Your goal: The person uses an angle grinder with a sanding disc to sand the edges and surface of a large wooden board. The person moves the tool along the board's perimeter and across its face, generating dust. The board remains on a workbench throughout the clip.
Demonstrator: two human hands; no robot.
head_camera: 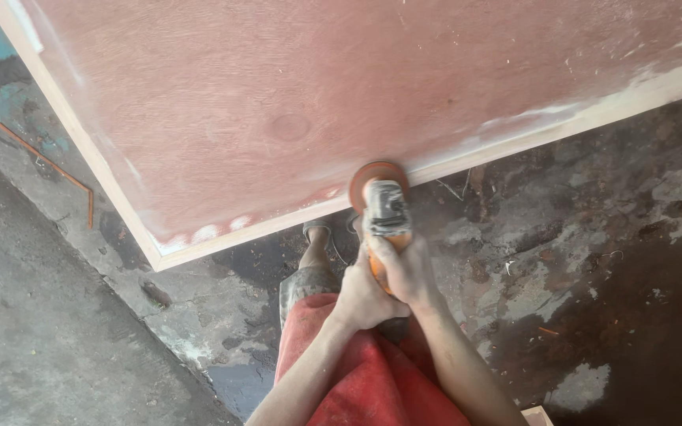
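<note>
The right hand (410, 268) is wrapped closed around the rear body of an orange angle grinder (386, 225), and the left hand (361, 300) is closed over the same body just behind and beside it, the two hands touching. The grinder points away from the person, and its round sanding disc (375, 175) sits at the lower long edge of a large reddish plywood panel (294, 102). That edge carries a pale wood edging strip (515, 142), which runs diagonally from the panel's near corner at lower left up to the right side of the view. A second pale strip runs up the panel's left edge. White dust or filler streaks lie along the face just inside both edges. Below the disc, the person's foot (317, 233) stands on the stained concrete floor (593, 300), close under the panel edge. Red shorts (365, 379) fill the bottom centre. To the right of the hands the floor is open; to the left lies a grey concrete slab (33, 331), with a thin rusty rod (49, 166) beside the panel's left edge.
</note>
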